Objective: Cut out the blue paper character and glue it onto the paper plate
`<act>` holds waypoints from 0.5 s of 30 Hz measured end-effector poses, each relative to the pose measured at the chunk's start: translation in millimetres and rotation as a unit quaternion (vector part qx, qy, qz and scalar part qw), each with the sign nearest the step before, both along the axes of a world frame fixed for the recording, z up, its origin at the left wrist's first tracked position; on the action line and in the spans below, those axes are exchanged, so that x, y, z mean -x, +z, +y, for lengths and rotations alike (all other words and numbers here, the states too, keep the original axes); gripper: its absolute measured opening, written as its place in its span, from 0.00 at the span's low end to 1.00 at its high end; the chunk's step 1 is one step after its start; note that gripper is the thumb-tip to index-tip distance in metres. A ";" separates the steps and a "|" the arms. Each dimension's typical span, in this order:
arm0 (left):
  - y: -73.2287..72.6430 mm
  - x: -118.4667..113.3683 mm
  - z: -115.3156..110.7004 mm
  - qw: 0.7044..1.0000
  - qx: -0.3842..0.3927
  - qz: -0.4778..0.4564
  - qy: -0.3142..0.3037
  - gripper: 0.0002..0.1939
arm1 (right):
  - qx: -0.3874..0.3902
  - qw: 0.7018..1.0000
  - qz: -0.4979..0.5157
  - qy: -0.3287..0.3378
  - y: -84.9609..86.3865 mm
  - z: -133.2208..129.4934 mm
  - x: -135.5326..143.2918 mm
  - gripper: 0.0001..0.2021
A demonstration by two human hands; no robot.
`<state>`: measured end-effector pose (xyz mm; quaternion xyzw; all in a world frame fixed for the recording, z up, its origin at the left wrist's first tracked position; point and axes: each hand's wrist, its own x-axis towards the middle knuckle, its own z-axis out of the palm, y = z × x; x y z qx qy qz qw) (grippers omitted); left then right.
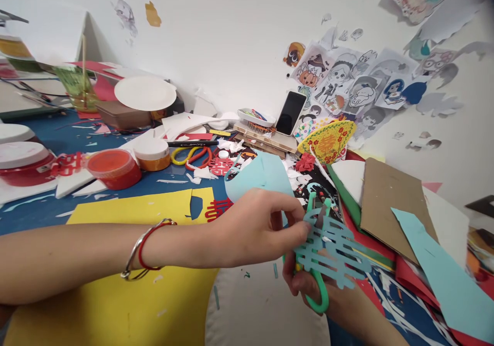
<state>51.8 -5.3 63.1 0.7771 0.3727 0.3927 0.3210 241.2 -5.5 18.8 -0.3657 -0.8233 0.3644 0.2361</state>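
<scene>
My left hand point(258, 228), with a bracelet and red cord at the wrist, reaches across from the left. Its thumb and fingers pinch the edge of a light blue paper cutout point(337, 248) pierced by several long slots. Partly behind the cutout, my right hand point(299, 280) grips green-handled scissors point(321, 295). The scissors' tips point up and away, and the paper overlaps them; whether the blades touch it I cannot tell. Beyond my left hand lies a larger light blue sheet point(262, 174). Below both hands is a white paper plate point(266, 310) with small blue scraps.
Yellow paper point(116, 294) lies under my left forearm. Paint jars point(113, 168) and yellow-and-red-handled scissors point(193, 157) are at the left. A phone point(291, 112) leans at the back wall. Cardboard point(397, 197) and a blue strip point(443, 274) pile up at the right.
</scene>
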 end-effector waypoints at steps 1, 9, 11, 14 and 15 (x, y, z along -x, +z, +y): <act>0.0 -0.3 -0.3 1.000 0.004 0.001 0.002 0.10 | 0.006 1.000 -0.004 0.003 2.3 -0.5 0.4 0.25; 1.1 -0.6 -0.1 0.999 0.038 -0.001 0.005 0.12 | 0.032 0.999 0.004 -0.005 10.1 -3.8 3.4 0.29; 0.8 -0.4 -0.1 0.999 0.042 0.002 0.004 0.12 | 0.045 0.999 0.002 -0.003 9.5 -3.2 3.6 0.28; 0.2 0.1 -1.1 0.999 0.044 0.002 0.009 0.13 | 0.056 0.998 -0.008 0.005 8.3 -2.2 4.0 0.27; 0.1 0.3 -1.4 0.999 0.040 -0.003 0.013 0.12 | 0.048 0.999 -0.007 0.003 7.8 -2.0 4.1 0.27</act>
